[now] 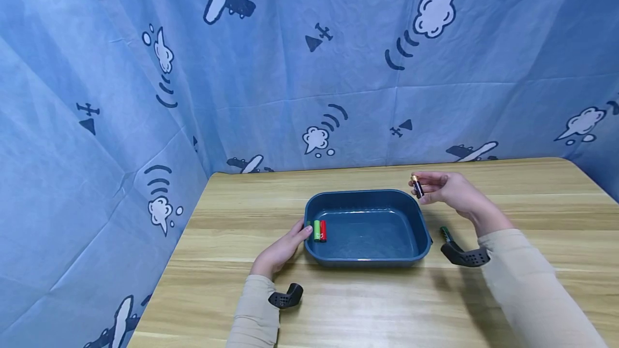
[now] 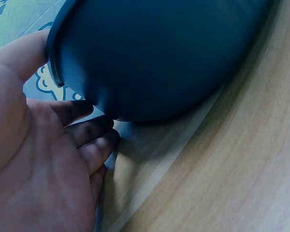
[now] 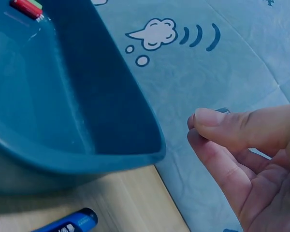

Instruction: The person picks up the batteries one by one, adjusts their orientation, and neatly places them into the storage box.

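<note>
dark battery (image 1: 418, 187) is pinched by right hand (image 1: 448, 191), mostly hidden in right wrist view | blue cylinder (image 3: 71, 223) below that hand is cut off | red battery (image 1: 323, 231), green battery (image 1: 316, 231) are seen right of left hand (image 1: 284, 245), by which tub (image 1: 372, 238) is gripped | tub's bare floor is left between hands

The place looks like a screened-off recording corner: blue cloth (image 1: 271, 58) printed with cartoon planes and clouds hangs behind and beside a wood-grain bench (image 1: 232, 208), and a black perforated mount (image 1: 286, 298) sits at each of the person's wrists. Whether a home, office or lab surrounds it cannot be told.
</note>
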A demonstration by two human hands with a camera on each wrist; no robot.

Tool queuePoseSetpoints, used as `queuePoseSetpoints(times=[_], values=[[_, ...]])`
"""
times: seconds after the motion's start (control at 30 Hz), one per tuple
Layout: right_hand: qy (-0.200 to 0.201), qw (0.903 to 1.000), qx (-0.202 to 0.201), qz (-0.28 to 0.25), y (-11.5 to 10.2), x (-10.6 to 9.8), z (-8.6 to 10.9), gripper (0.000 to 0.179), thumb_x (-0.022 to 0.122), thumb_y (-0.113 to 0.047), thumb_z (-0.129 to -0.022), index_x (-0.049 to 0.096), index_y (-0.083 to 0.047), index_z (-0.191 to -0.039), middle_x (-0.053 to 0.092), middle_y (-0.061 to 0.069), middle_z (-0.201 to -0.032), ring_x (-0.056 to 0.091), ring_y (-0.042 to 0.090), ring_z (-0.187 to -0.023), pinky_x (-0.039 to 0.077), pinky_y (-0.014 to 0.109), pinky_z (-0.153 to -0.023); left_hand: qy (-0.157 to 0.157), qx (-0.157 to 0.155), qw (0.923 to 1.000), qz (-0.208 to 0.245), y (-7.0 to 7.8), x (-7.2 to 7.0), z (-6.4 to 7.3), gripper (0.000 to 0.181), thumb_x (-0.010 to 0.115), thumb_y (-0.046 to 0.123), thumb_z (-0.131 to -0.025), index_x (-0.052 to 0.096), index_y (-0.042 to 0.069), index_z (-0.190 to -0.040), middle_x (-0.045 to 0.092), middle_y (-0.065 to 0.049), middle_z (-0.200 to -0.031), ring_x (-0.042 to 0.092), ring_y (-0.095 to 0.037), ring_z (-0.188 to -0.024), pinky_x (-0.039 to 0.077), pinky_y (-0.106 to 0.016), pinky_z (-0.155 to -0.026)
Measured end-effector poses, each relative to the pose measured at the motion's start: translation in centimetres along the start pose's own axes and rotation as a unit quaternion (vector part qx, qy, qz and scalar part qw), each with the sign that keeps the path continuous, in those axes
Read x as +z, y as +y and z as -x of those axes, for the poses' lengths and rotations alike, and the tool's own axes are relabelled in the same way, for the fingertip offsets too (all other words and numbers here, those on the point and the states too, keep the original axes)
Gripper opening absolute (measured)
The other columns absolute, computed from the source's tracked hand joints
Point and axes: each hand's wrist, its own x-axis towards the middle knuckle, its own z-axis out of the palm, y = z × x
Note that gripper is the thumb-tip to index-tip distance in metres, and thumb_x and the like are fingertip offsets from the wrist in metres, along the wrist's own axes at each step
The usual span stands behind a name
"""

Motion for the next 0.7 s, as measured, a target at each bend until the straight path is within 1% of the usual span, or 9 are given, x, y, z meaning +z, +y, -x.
queuePoseSetpoints(times=[0.1, 0.17, 0.37, 0.43, 0.57, 0.7], values=[[-0.004, 0.9999, 0.000, -0.011, -0.1, 0.3, -0.1, 0.070, 0.069, 0.009, -0.074, 0.034, 0.014, -0.135, 0.064, 0.010, -0.110, 0.063, 0.005, -0.091, 0.052, 0.024, -0.076, -0.001, -0.001, 1.0000, -0.001, 0.0, 0.0, 0.0, 0.066, 0.037, 0.049, -0.096, 0.015, 0.017, -0.150, 0.012, -0.012, -0.153, 0.005, -0.034, -0.139, 0.007, -0.059, -0.107], [-0.008, 0.9998, -0.003, -0.018, -0.2, 0.4, -0.2, 0.070, 0.069, 0.010, -0.074, 0.034, 0.015, -0.134, 0.064, 0.014, -0.112, 0.063, 0.007, -0.091, 0.052, 0.025, -0.076, 0.000, -0.002, 1.0000, -0.002, 0.0, 0.0, 0.0, 0.066, 0.037, 0.049, -0.096, 0.015, 0.017, -0.150, 0.012, -0.012, -0.153, 0.005, -0.034, -0.139, 0.007, -0.059, -0.107], [-0.016, 0.9995, 0.001, -0.026, -0.6, 1.0, -0.3, 0.068, 0.067, 0.011, -0.075, 0.034, 0.015, -0.134, 0.062, 0.021, -0.112, 0.064, 0.010, -0.092, 0.053, 0.025, -0.075, -0.004, 0.002, 1.0000, -0.002, 0.0, 0.0, 0.1, 0.065, 0.036, 0.048, -0.097, 0.014, 0.017, -0.150, 0.011, -0.012, -0.153, 0.005, -0.034, -0.139, 0.008, -0.059, -0.107], [-0.019, 0.9995, 0.000, -0.024, -0.7, 1.2, -0.4, 0.067, 0.067, 0.011, -0.076, 0.034, 0.015, -0.134, 0.062, 0.023, -0.112, 0.064, 0.010, -0.091, 0.052, 0.025, -0.075, -0.004, 0.000, 1.0000, -0.003, 0.0, 0.0, 0.1, 0.065, 0.036, 0.048, -0.097, 0.014, 0.017, -0.150, 0.011, -0.011, -0.154, 0.005, -0.034, -0.139, 0.008, -0.058, -0.107], [-0.025, 0.9995, 0.002, -0.020, -1.0, 1.7, -0.6, 0.067, 0.067, 0.011, -0.076, 0.034, 0.014, -0.135, 0.057, 0.028, -0.117, 0.063, 0.012, -0.092, 0.052, 0.025, -0.076, -0.003, -0.003, 1.0000, -0.007, 0.0, 0.0, 0.1, 0.066, 0.036, 0.049, -0.097, 0.014, 0.018, -0.150, 0.010, -0.011, -0.154, 0.005, -0.033, -0.139, 0.007, -0.059, -0.107], [-0.026, 0.9995, 0.007, -0.016, -1.3, 2.1, -0.8, 0.066, 0.066, 0.012, -0.075, 0.036, 0.012, -0.135, 0.055, 0.029, -0.119, 0.064, 0.015, -0.093, 0.052, 0.026, -0.076, -0.003, -0.001, 1.0000, -0.006, 0.0, 0.0, 0.1, 0.066, 0.036, 0.049, -0.097, 0.014, 0.017, -0.150, 0.010, -0.012, -0.154, 0.005, -0.034, -0.139, 0.007, -0.059, -0.107]])
